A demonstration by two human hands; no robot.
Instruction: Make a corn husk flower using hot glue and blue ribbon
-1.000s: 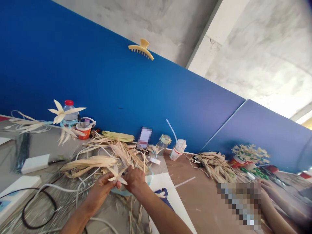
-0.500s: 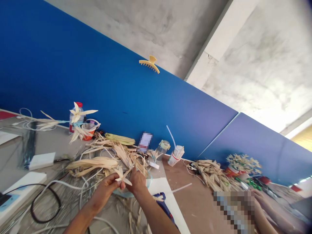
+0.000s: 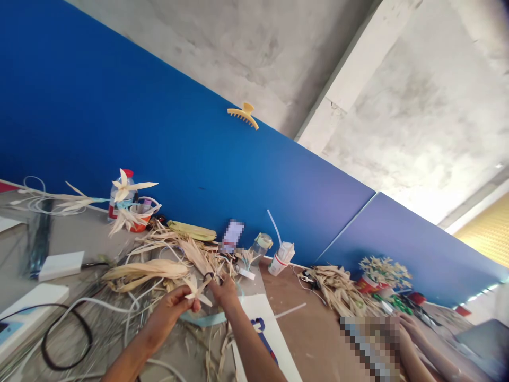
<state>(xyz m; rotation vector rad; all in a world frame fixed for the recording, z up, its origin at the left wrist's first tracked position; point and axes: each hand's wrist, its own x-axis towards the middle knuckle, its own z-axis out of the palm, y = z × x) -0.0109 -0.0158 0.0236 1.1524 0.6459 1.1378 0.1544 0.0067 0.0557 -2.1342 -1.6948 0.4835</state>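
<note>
Between the fingertips of my left hand (image 3: 175,302), a pale corn-husk flower (image 3: 195,292) with several pointed petals is pinched. Just right of it, my right hand (image 3: 225,291) is closed, its fingers partly hidden from me. Dark finger loops show at those fingers, on what looks like a pair of scissors (image 3: 208,276); the blades cannot be made out. Beneath the hands is a pale blue-green band or rim (image 3: 204,320). Dry corn husks (image 3: 147,273) lie heaped just behind. To the right, a blue glue gun (image 3: 264,339) rests on white paper (image 3: 284,353).
A power strip (image 3: 34,313) and cables are at left. Along the blue partition (image 3: 178,132) stand a bottle (image 3: 115,204), a phone (image 3: 231,236), a jar (image 3: 261,244) and a paper cup (image 3: 280,260). Another person's hands (image 3: 411,331) are at right, near more husks (image 3: 338,286).
The view has shifted slightly. My right hand has drawn a little away from the flower, and dark loops now show at its fingers. My left hand keeps its pinch on the flower.
</note>
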